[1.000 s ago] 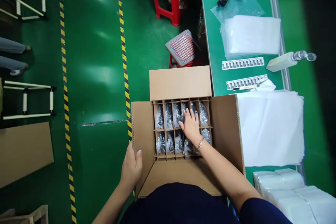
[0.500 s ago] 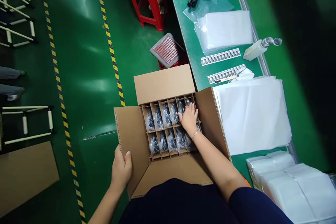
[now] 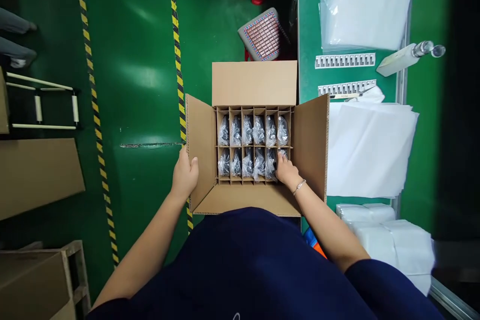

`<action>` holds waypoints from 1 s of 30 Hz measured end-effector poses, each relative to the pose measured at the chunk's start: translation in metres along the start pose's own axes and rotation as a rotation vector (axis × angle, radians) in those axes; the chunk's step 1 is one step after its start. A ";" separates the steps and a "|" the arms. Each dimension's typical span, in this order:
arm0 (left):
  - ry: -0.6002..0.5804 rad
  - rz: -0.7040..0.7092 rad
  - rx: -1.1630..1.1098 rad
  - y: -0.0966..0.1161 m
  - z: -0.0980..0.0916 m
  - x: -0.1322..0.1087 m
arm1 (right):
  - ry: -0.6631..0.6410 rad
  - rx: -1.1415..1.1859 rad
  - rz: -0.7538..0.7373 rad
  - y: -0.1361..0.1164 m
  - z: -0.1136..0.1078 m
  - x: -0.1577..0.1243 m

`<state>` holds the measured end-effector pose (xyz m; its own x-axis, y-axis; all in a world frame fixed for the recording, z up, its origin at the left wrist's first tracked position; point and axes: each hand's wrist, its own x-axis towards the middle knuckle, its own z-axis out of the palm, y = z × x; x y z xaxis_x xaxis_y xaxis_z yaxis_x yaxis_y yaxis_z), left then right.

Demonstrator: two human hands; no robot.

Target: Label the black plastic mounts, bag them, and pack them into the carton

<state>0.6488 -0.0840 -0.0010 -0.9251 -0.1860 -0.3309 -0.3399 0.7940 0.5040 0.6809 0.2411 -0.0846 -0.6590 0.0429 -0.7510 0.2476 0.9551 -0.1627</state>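
In the head view, an open cardboard box [image 3: 253, 200] with its flaps up sits in front of my body. A cardboard divider [image 3: 254, 146] splits it into two rows of narrow cells. Dark parts in clear plastic bags [image 3: 258, 130] fill the cells. My left hand [image 3: 185, 172] is closed round the outer edge of the left flap [image 3: 202, 145], thumb on the near side. My right hand [image 3: 288, 171] reaches into the near right corner cell, fingers pointing down against the bagged part there. That hand partly covers the part, and its fingertips are partly hidden.
On the green table [image 3: 309, 25] to the right lie white sheets [image 3: 367, 150], clear bags [image 3: 365, 15], label strips [image 3: 345, 61], a bottle [image 3: 401, 60] and bundled white packs [image 3: 393, 245]. A padded stool [image 3: 262, 35] stands beyond the box. Flat cardboard [image 3: 39, 177] lies left.
My right hand has moved from the far right cells to the near right corner cell. My left hand stays on the left flap. The view has turned, so the box now appears straighter.
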 end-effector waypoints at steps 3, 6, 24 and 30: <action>-0.001 0.019 -0.016 -0.004 0.003 0.001 | -0.002 -0.057 -0.005 -0.003 0.001 0.001; -0.009 0.035 -0.049 -0.007 0.005 0.002 | 0.066 -0.105 -0.061 -0.011 -0.006 -0.004; -0.080 0.072 -0.057 -0.007 0.014 0.005 | -0.022 -0.314 -0.339 -0.088 -0.007 -0.009; -0.115 0.039 -0.037 0.000 0.009 0.006 | -0.051 -0.359 -0.376 -0.122 0.005 -0.008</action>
<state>0.6448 -0.0797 -0.0098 -0.9131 -0.0858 -0.3986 -0.3117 0.7771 0.5468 0.6595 0.1222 -0.0624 -0.6177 -0.3278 -0.7148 -0.2645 0.9426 -0.2038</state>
